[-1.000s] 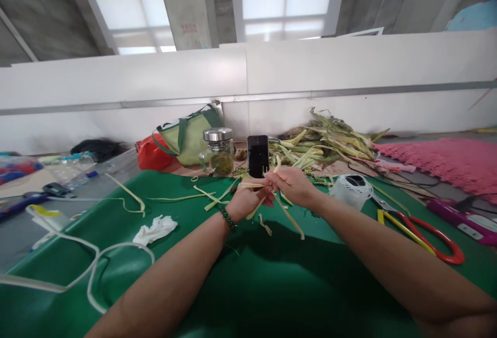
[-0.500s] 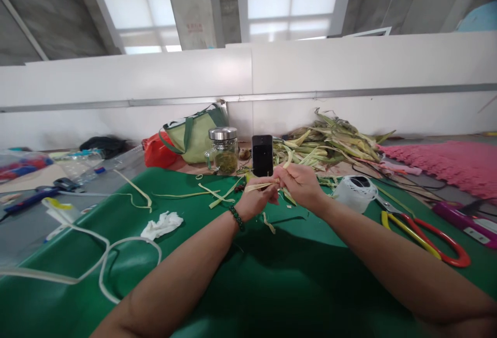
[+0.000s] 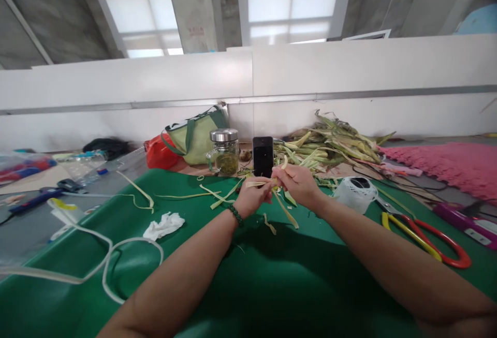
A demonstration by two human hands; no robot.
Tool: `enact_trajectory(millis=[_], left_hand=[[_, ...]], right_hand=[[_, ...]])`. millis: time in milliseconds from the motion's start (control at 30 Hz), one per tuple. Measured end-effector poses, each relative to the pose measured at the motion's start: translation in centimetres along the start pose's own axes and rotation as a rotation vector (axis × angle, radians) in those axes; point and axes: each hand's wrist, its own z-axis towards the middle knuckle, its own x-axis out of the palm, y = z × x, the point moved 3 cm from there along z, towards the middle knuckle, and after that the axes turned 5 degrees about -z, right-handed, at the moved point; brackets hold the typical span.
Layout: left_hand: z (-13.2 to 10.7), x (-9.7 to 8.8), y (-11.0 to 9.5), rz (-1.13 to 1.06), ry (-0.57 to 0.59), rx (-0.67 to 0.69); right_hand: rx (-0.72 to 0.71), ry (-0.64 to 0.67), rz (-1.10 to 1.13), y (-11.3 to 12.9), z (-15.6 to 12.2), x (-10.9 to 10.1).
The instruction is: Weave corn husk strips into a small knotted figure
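Note:
My left hand (image 3: 253, 194), with a dark green bead bracelet (image 3: 235, 216) on its wrist, is closed on pale strips of corn husk (image 3: 286, 210). My right hand (image 3: 297, 182) pinches the same strips, its fingertips meeting the left ones. One end curls up above the right fingers, and a long strip hangs down between the hands toward the cloth. Where the strips cross is hidden by the fingers. Just behind stands a black phone (image 3: 263, 157), upright. A loose scrap of husk (image 3: 269, 225) lies below the hands.
Green cloth (image 3: 272, 286) covers the table. To the right are a white twine spool (image 3: 355, 194) and red-and-yellow-handled scissors (image 3: 427, 237). Behind lie a husk pile (image 3: 341, 138), a lidded glass jar (image 3: 225, 154) and a green bag (image 3: 198, 138). Crumpled tissue (image 3: 163, 225) and white cord (image 3: 106, 260) lie left.
A long strip now hangs down below my hands, where it was not seen before. The curled end above my right fingers has shifted slightly left. Both hands stay together.

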Motion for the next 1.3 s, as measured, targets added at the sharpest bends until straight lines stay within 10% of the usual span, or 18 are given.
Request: enact_trajectory(millis=[367,533,867,1300], left_hand=[[0.3,-0.8,-0.4,-0.104,-0.137,-0.05],[0.5,-1.3,-0.5,-0.114,-0.081,0.004],[0.4,-2.2,-1.1,-0.14,-0.031,-0.059],[0.8,-2.5,-0.5,-0.191,-0.113,-0.135]], right_hand=[[0.113,0.337,-0.205,-0.8,0.1,1.2],[0.058,0.608,0.178,-1.2,-0.1,2.4],[-0.217,0.532,-0.064,-2.6,0.6,1.3],[-0.153,0.501,-0.39,-2.9,0.6,1.0]])
